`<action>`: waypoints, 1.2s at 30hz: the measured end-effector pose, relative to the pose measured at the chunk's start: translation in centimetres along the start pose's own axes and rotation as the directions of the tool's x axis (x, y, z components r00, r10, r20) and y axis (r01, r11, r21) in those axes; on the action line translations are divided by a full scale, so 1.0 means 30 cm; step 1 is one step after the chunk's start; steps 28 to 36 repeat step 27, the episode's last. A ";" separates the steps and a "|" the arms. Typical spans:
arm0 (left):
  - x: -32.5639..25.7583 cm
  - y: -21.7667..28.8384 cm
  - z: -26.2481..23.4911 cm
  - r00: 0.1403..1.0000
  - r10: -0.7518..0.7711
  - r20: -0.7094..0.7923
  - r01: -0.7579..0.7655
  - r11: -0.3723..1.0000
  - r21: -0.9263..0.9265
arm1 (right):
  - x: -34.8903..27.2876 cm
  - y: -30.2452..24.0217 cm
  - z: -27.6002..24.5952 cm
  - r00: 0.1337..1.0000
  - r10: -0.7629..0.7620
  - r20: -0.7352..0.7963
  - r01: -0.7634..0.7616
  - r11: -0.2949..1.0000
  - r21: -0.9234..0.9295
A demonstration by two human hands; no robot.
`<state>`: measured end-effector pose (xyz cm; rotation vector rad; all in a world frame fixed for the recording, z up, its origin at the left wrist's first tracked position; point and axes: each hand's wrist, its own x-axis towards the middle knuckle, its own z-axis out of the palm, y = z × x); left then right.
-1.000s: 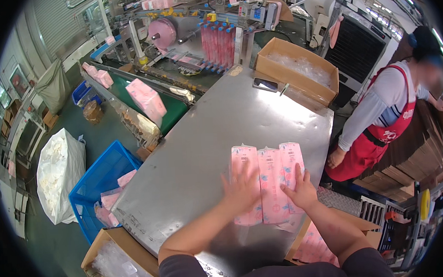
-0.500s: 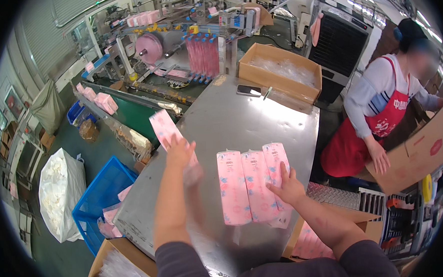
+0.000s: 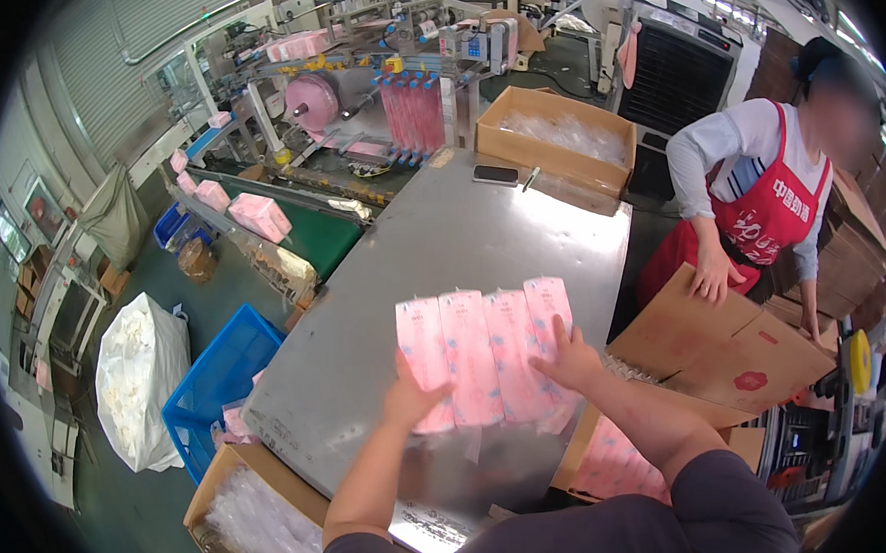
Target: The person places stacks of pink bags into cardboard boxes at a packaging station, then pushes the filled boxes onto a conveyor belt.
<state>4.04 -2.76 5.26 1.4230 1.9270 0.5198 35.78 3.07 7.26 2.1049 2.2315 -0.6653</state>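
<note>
We stand in a factory hall at a grey metal table [image 3: 461, 245], with a packing machine [image 3: 393, 89] and a green conveyor [image 3: 311, 238] beyond it. Four pink packs [image 3: 487, 354] sit side by side in a row near the table's front edge. Our left hand [image 3: 409, 398] grips the leftmost pack at its lower end, fingers curled on it. Our right hand [image 3: 568, 360] lies spread on the rightmost packs, pressing them rather than closing round them. To the right, another person in a red apron [image 3: 760, 210] leans on a flat brown carton [image 3: 706, 333]. A phone [image 3: 495, 174] lies at the table's far end beside an open box [image 3: 556, 140]. A blue crate [image 3: 213, 384] stands left of the table.
</note>
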 end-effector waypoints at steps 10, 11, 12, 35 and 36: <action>-0.191 -0.062 0.082 0.967 0.180 -0.179 -0.175 0.984 0.046 | -0.245 0.092 0.053 0.998 0.066 -0.006 -0.066 0.995 -0.074; -0.126 -0.070 0.066 0.944 0.214 -0.252 -0.207 0.977 0.052 | -0.252 0.078 0.041 0.996 0.091 0.013 -0.090 0.995 -0.039; -0.047 -0.045 0.028 0.929 0.227 -0.290 -0.198 0.972 0.129 | -0.261 0.069 0.030 0.992 0.124 0.030 -0.123 0.992 -0.006; 0.749 -0.003 -0.164 0.922 0.259 -0.287 -0.135 0.912 0.388 | -0.241 0.093 0.029 0.995 0.103 -0.012 -0.102 0.993 0.062; 0.749 -0.003 -0.164 0.922 0.259 -0.287 -0.135 0.912 0.388 | -0.241 0.093 0.029 0.995 0.103 -0.012 -0.102 0.993 0.062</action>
